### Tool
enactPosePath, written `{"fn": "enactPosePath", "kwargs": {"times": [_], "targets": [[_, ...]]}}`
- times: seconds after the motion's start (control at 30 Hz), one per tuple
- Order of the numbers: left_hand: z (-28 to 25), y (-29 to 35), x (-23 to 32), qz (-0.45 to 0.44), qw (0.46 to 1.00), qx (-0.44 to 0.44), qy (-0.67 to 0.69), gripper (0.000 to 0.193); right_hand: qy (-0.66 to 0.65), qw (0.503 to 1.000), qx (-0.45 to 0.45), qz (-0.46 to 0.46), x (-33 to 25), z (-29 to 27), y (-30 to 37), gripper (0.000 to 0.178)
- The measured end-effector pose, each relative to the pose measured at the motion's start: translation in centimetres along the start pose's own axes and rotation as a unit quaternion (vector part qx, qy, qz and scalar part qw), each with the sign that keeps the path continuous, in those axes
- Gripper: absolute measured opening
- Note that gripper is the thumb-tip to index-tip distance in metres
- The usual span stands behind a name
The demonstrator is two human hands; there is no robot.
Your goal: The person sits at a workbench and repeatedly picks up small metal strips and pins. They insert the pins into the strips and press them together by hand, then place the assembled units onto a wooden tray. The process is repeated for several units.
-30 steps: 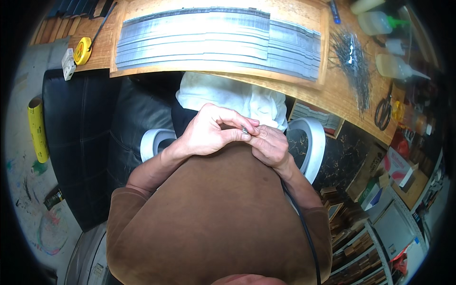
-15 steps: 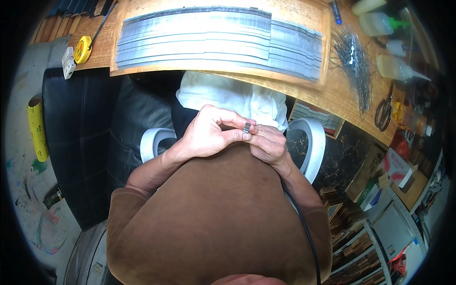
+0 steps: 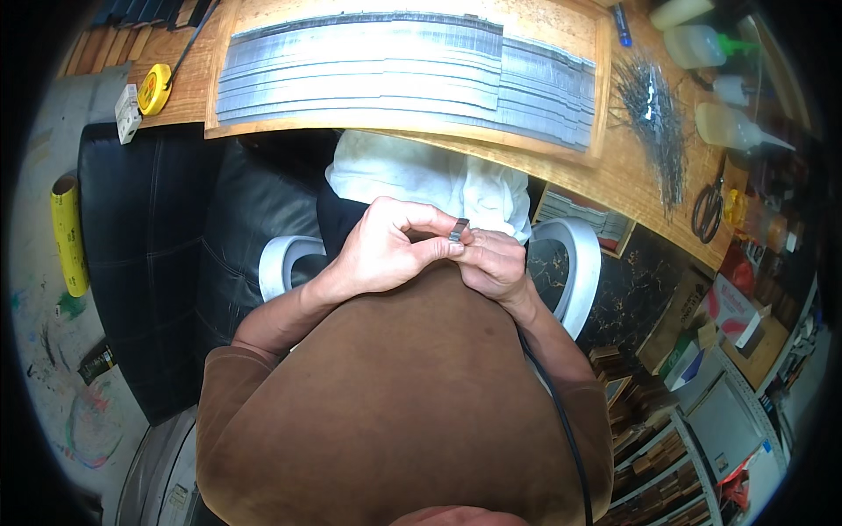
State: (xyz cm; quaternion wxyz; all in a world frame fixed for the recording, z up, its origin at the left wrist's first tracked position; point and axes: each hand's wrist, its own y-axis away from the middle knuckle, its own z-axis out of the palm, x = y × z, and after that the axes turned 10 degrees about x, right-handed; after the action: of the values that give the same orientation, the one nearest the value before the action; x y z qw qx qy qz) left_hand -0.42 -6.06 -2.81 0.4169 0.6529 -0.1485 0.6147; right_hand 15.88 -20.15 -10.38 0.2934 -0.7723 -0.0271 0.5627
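In front of my chest, my left hand [image 3: 386, 247] pinches a small grey piece with dark and light bands [image 3: 458, 230] between thumb and forefinger. It looks like a short stack of thin strips, but is too small to name surely. My right hand [image 3: 495, 265] is closed, its fingers curled, and its fingertips meet the piece from the right side. Beyond both hands a white cloth [image 3: 395, 171] lies over my lap.
On the wooden table [image 3: 636, 180] ahead, a framed tray [image 3: 601, 105] bears rows of thin grey strips [image 3: 368, 74]. To its right are loose dark wires [image 3: 653, 123], scissors [image 3: 709, 206] and squeeze bottles [image 3: 732, 125]. A yellow tape measure [image 3: 154, 89] sits at left. Chair armrests [image 3: 574, 276] flank me.
The small grey piece has turned slightly between my fingertips and now shows more of its banded side. Both hands stay in nearly the same place.
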Motion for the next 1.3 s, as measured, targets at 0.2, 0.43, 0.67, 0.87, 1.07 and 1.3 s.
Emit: {"fn": "enactPosePath", "kwargs": {"times": [0.2, 0.43, 0.67, 0.87, 1.07, 1.3], "targets": [[0.0, -0.1, 0.1, -0.001, 1.000, -0.005, 0.005, 0.020, -0.028, 0.998, -0.001, 0.056, -0.6, 0.0, 0.1, 0.020], [-0.7, -1.7, 1.0, -0.123, 0.985, 0.041, 0.114, 0.025, -0.114, 0.979, -0.001, 0.171, -2.6, 0.4, 0.2, 0.019], [-0.7, -1.6, 1.9, -0.166, 0.976, 0.031, 0.134, 0.022, -0.124, 0.974, -0.021, 0.187, -3.9, 0.1, -0.7, 0.015], [-0.7, -1.5, 1.5, -0.162, 0.975, 0.030, 0.146, 0.023, -0.116, 0.978, -0.017, 0.170, -3.9, 0.1, -0.7, 0.015], [-0.9, -2.3, 0.1, -0.175, 0.966, 0.026, 0.189, 0.024, -0.109, 0.971, -0.006, 0.214, -4.0, 0.2, -0.7, 0.017], [-1.9, -5.3, -0.8, -0.179, 0.972, -0.005, 0.154, 0.027, -0.098, 0.951, 0.028, 0.291, -2.9, 1.4, -1.2, 0.017]]}}
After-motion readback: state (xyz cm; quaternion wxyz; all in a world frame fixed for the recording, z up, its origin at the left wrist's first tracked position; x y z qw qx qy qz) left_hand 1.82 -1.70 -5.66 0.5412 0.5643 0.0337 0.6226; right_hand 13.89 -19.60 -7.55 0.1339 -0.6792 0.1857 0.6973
